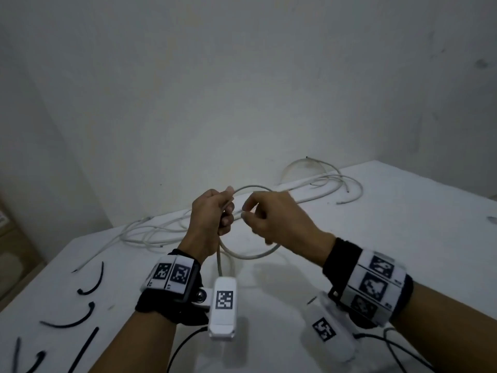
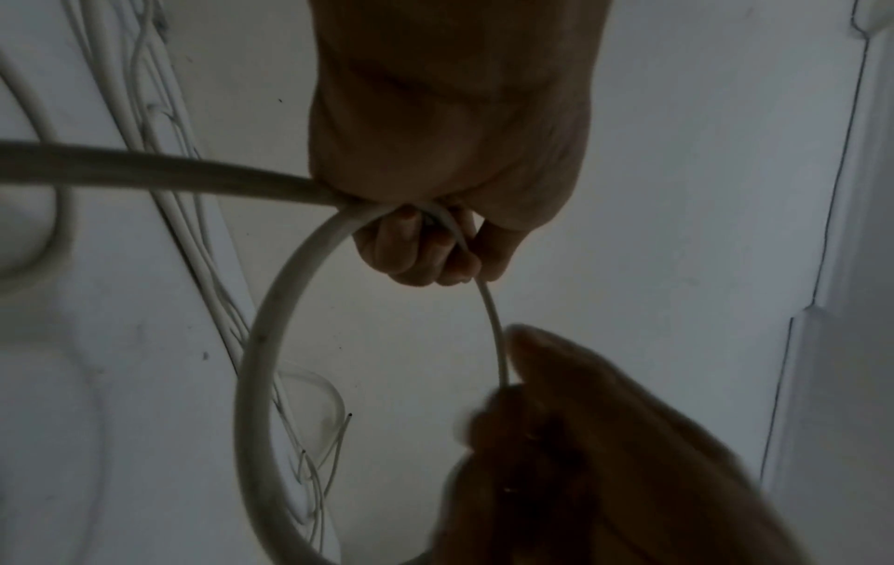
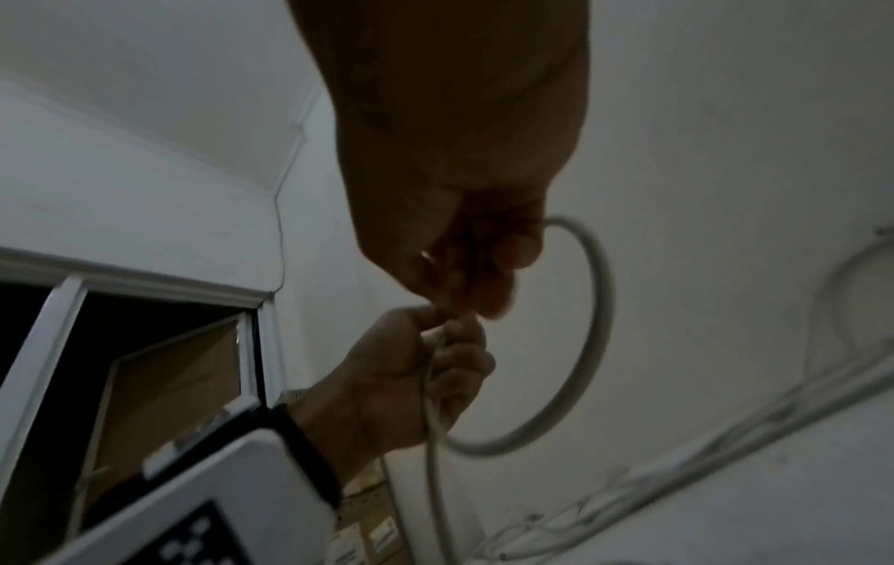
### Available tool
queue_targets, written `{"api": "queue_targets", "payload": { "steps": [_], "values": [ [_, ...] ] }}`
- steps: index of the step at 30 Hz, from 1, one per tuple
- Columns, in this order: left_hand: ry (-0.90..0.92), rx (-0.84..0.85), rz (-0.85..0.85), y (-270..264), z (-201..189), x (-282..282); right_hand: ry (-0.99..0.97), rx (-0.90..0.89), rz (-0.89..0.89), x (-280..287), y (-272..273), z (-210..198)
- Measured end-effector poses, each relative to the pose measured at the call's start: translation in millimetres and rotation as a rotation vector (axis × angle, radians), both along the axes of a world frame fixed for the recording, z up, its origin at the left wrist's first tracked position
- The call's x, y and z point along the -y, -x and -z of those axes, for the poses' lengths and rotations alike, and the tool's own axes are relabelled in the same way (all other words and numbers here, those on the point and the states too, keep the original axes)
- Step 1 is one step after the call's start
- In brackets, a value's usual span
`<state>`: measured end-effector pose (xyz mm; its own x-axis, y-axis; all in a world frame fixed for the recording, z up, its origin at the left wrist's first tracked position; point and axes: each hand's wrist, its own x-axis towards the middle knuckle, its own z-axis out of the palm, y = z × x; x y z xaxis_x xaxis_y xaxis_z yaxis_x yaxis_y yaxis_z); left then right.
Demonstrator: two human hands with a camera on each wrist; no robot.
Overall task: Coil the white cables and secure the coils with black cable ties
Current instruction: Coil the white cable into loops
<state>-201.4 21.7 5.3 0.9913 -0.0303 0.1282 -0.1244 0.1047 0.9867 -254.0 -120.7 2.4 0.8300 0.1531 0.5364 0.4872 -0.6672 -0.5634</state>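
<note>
I hold a white cable [image 1: 250,187] in a round loop above the white table [image 1: 403,238]. My left hand [image 1: 212,214] grips the loop where its strands cross, fingers curled round it; in the left wrist view the left hand [image 2: 435,244] clasps the cable [image 2: 256,344]. My right hand [image 1: 269,214] pinches the cable's end just right of the left hand, and the right wrist view shows the right hand [image 3: 464,263] over the loop [image 3: 595,325]. Several black cable ties [image 1: 91,286] lie on the table at the near left.
More loose white cables [image 1: 330,181] sprawl along the table's back edge against the white wall, with another bundle of loose cables [image 1: 150,232] at the left. A cardboard box [image 1: 10,238] stands off the table's left side. Black wrist-camera leads [image 1: 398,345] trail near the front edge.
</note>
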Motion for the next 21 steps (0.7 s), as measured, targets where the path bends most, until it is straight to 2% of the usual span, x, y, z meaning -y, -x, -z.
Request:
{"api": "queue_targets", "payload": {
  "steps": [2,3,9,15,18,21],
  "values": [
    [-0.031,0.022,0.009,5,1,8,-0.23,-0.248,-0.019,-4,-5,8],
    [-0.052,0.04,0.01,8,2,12,-0.355,-0.286,-0.04,-5,-7,10],
    [-0.043,0.121,-0.047,18,3,24,-0.938,-0.223,-0.132,-23,-3,18],
    [-0.074,0.128,-0.039,24,12,24,-1.267,-0.403,-0.078,-21,-5,14],
    [-0.093,0.13,-0.004,28,16,26,-1.51,-0.531,-0.093,-16,-10,14],
    [-0.068,0.125,-0.051,31,20,31,-1.682,-0.598,-0.147,-15,-11,15]
  ]
}}
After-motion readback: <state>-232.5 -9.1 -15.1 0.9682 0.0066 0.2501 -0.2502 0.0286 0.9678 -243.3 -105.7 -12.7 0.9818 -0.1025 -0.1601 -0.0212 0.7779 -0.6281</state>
